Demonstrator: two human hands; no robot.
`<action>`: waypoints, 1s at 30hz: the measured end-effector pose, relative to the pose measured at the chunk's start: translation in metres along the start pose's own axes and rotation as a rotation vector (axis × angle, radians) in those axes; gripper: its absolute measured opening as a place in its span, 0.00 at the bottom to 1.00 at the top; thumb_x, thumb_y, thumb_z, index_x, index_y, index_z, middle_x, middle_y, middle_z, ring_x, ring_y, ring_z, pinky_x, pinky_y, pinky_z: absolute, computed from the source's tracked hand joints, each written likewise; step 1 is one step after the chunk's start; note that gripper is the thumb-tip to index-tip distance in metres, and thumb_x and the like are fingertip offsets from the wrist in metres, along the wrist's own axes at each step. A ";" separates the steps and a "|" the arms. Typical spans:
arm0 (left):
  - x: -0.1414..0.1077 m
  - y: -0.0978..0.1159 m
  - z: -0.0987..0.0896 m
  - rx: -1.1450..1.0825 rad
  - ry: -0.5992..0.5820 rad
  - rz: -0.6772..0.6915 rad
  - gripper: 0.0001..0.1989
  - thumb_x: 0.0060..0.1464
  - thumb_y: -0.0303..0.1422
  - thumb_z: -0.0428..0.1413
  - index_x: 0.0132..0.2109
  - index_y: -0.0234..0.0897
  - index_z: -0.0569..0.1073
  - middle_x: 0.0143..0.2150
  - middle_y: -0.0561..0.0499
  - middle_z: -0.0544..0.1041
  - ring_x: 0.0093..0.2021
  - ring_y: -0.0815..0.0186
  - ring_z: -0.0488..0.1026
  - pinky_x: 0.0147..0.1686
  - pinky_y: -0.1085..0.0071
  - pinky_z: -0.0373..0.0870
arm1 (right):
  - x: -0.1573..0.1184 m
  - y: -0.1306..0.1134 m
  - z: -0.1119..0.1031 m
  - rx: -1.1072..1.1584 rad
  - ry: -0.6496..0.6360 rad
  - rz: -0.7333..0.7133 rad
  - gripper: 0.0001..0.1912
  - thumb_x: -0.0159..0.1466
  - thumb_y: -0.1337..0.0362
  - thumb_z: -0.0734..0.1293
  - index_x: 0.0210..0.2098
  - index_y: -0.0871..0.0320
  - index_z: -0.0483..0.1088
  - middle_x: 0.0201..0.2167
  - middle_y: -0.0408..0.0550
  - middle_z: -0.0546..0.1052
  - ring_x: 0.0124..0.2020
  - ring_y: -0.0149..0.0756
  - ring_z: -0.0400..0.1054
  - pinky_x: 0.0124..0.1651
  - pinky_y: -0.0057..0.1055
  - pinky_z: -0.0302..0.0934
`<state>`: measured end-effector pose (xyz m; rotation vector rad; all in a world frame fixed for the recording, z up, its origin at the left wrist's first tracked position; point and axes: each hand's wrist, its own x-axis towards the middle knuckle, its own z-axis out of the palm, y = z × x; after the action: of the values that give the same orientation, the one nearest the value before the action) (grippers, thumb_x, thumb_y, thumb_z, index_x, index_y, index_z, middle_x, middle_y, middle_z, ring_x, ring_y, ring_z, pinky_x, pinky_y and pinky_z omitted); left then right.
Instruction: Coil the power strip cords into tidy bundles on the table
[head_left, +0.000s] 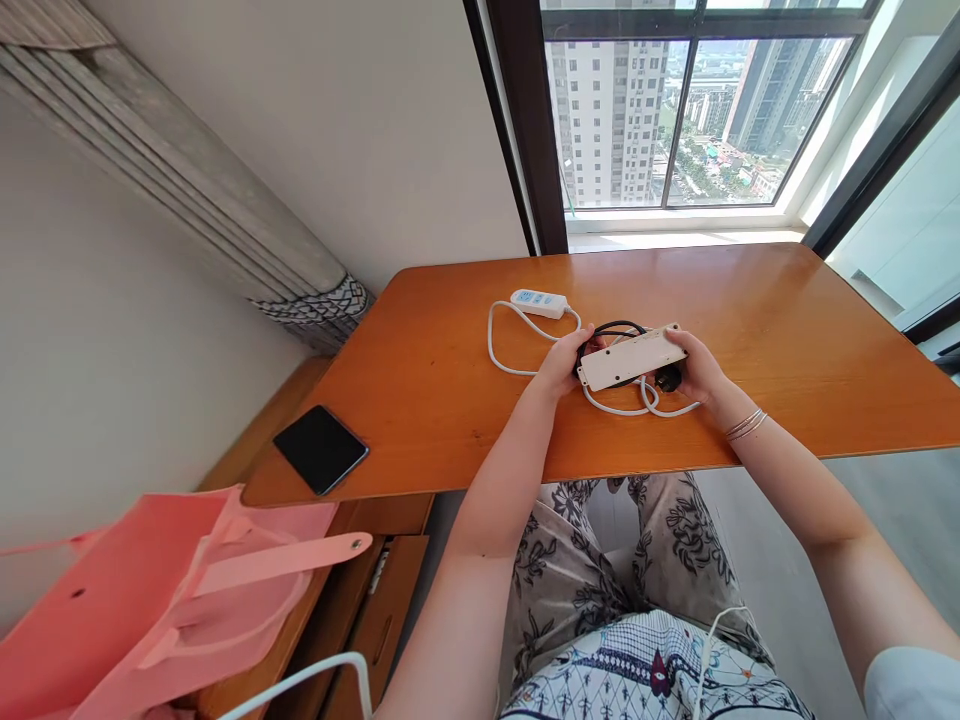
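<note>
A white power strip (634, 359) is held between my two hands, just above the wooden table. My left hand (564, 360) is closed round its left end, together with loops of black cable (616, 329). The fingers of my right hand (696, 368) grip the right end. A black plug (667, 377) hangs under the strip by my right fingers. White cord (621, 411) loops beneath the strip. To the left, another white cord (491, 340) curves up to a white block with a blue label (538, 303), which lies on the table.
A black phone or tablet (321, 449) lies at the left corner of the wooden table (435, 400). Pink folding bins or bags (187, 590) stand at lower left, beside a wooden drawer unit (382, 610). Behind the table is a window (697, 120); a grey curtain (225, 200) hangs left.
</note>
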<state>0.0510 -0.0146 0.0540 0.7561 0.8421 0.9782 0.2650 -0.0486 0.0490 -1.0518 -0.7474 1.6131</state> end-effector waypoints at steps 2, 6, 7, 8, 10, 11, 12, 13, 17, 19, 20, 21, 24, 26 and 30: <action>0.001 -0.001 0.002 -0.018 0.033 -0.011 0.20 0.56 0.41 0.65 0.24 0.34 0.69 0.22 0.53 0.71 0.20 0.74 0.66 0.21 0.77 0.62 | -0.002 0.000 0.002 0.005 -0.009 0.033 0.16 0.59 0.53 0.70 0.41 0.58 0.73 0.28 0.51 0.80 0.30 0.46 0.76 0.30 0.42 0.76; 0.002 -0.002 0.003 0.009 0.032 0.013 0.27 0.57 0.43 0.64 0.20 0.37 0.60 0.17 0.57 0.63 0.16 0.76 0.57 0.17 0.77 0.55 | -0.007 0.000 0.007 0.038 0.049 0.068 0.15 0.61 0.56 0.68 0.42 0.59 0.74 0.30 0.53 0.81 0.33 0.47 0.77 0.29 0.42 0.77; 0.001 -0.002 0.003 0.024 0.027 0.015 0.28 0.57 0.44 0.64 0.20 0.37 0.59 0.16 0.57 0.61 0.15 0.77 0.56 0.16 0.77 0.53 | -0.007 0.001 0.007 0.040 0.061 0.073 0.14 0.61 0.57 0.68 0.42 0.59 0.74 0.30 0.53 0.81 0.33 0.47 0.77 0.28 0.41 0.76; 0.001 -0.002 0.002 0.040 0.017 0.011 0.29 0.57 0.44 0.65 0.19 0.37 0.58 0.16 0.57 0.60 0.15 0.77 0.55 0.16 0.77 0.52 | -0.008 0.001 0.007 0.039 0.067 0.077 0.14 0.61 0.57 0.68 0.41 0.59 0.74 0.30 0.53 0.81 0.33 0.47 0.77 0.28 0.40 0.76; -0.001 0.000 -0.001 0.081 -0.021 -0.024 0.27 0.56 0.45 0.65 0.20 0.37 0.61 0.17 0.56 0.63 0.15 0.76 0.57 0.16 0.76 0.53 | -0.007 0.004 0.004 0.029 0.063 0.068 0.12 0.60 0.56 0.68 0.39 0.57 0.73 0.29 0.51 0.80 0.32 0.45 0.76 0.26 0.38 0.75; -0.002 0.002 -0.003 0.105 -0.049 -0.045 0.25 0.55 0.45 0.66 0.21 0.36 0.65 0.18 0.55 0.65 0.16 0.75 0.59 0.16 0.76 0.54 | -0.006 0.006 0.003 0.019 0.054 0.055 0.12 0.60 0.55 0.69 0.38 0.57 0.73 0.28 0.50 0.80 0.30 0.43 0.76 0.25 0.37 0.74; -0.004 0.003 -0.004 0.128 -0.080 -0.060 0.21 0.54 0.43 0.67 0.24 0.35 0.70 0.19 0.54 0.68 0.17 0.74 0.61 0.17 0.76 0.56 | -0.006 0.008 0.001 0.003 0.042 0.043 0.12 0.60 0.55 0.69 0.37 0.56 0.73 0.27 0.49 0.79 0.29 0.42 0.75 0.25 0.36 0.74; -0.005 0.004 -0.006 0.148 -0.110 -0.062 0.17 0.52 0.40 0.68 0.28 0.33 0.74 0.21 0.53 0.70 0.17 0.74 0.62 0.18 0.76 0.57 | -0.005 0.010 0.001 -0.015 0.025 0.033 0.12 0.59 0.54 0.70 0.36 0.56 0.72 0.26 0.49 0.78 0.27 0.41 0.74 0.24 0.35 0.73; -0.011 0.006 -0.005 0.206 -0.169 0.014 0.14 0.46 0.29 0.71 0.42 0.31 0.81 0.22 0.56 0.71 0.17 0.79 0.57 0.18 0.79 0.52 | -0.005 0.016 0.001 -0.050 -0.008 0.043 0.12 0.59 0.54 0.71 0.33 0.56 0.71 0.25 0.47 0.76 0.24 0.38 0.70 0.22 0.33 0.71; -0.012 0.004 -0.001 0.241 -0.133 0.068 0.13 0.47 0.30 0.71 0.40 0.32 0.81 0.20 0.58 0.67 0.16 0.80 0.53 0.16 0.78 0.46 | -0.005 0.017 0.002 -0.038 0.012 0.059 0.11 0.59 0.54 0.71 0.32 0.56 0.71 0.24 0.47 0.76 0.23 0.38 0.69 0.22 0.33 0.70; -0.012 0.003 0.001 0.257 -0.103 0.094 0.12 0.47 0.31 0.71 0.39 0.32 0.81 0.18 0.58 0.66 0.15 0.80 0.51 0.16 0.78 0.43 | -0.005 0.017 0.003 -0.028 0.019 0.064 0.11 0.59 0.54 0.71 0.32 0.56 0.71 0.24 0.47 0.76 0.24 0.38 0.69 0.22 0.34 0.70; -0.011 0.003 0.003 0.270 -0.071 0.118 0.11 0.48 0.32 0.71 0.37 0.32 0.80 0.17 0.59 0.64 0.15 0.80 0.50 0.16 0.77 0.42 | -0.006 0.016 0.004 -0.015 0.021 0.064 0.11 0.59 0.54 0.71 0.33 0.56 0.72 0.24 0.47 0.76 0.24 0.39 0.70 0.23 0.34 0.71; -0.010 0.001 0.007 0.283 0.025 0.146 0.10 0.49 0.32 0.70 0.35 0.32 0.79 0.14 0.62 0.59 0.14 0.80 0.49 0.16 0.77 0.40 | -0.007 0.013 0.006 0.039 -0.006 0.071 0.11 0.59 0.56 0.70 0.37 0.56 0.73 0.27 0.48 0.79 0.28 0.41 0.73 0.26 0.34 0.73; -0.009 0.001 0.009 0.280 0.071 0.142 0.09 0.50 0.31 0.69 0.35 0.32 0.78 0.14 0.63 0.58 0.13 0.80 0.48 0.16 0.77 0.39 | -0.008 0.011 0.008 0.060 -0.026 0.086 0.11 0.60 0.58 0.69 0.39 0.56 0.74 0.29 0.49 0.80 0.31 0.42 0.74 0.27 0.35 0.73; -0.010 0.002 0.008 0.285 0.095 0.102 0.09 0.50 0.30 0.69 0.33 0.31 0.77 0.15 0.63 0.58 0.14 0.80 0.49 0.16 0.78 0.40 | -0.009 0.010 0.009 0.070 -0.003 0.116 0.10 0.61 0.58 0.69 0.39 0.57 0.74 0.30 0.50 0.81 0.32 0.44 0.75 0.27 0.37 0.74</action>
<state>0.0537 -0.0246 0.0621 1.0105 1.0481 1.0016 0.2539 -0.0594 0.0468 -1.0586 -0.6371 1.7273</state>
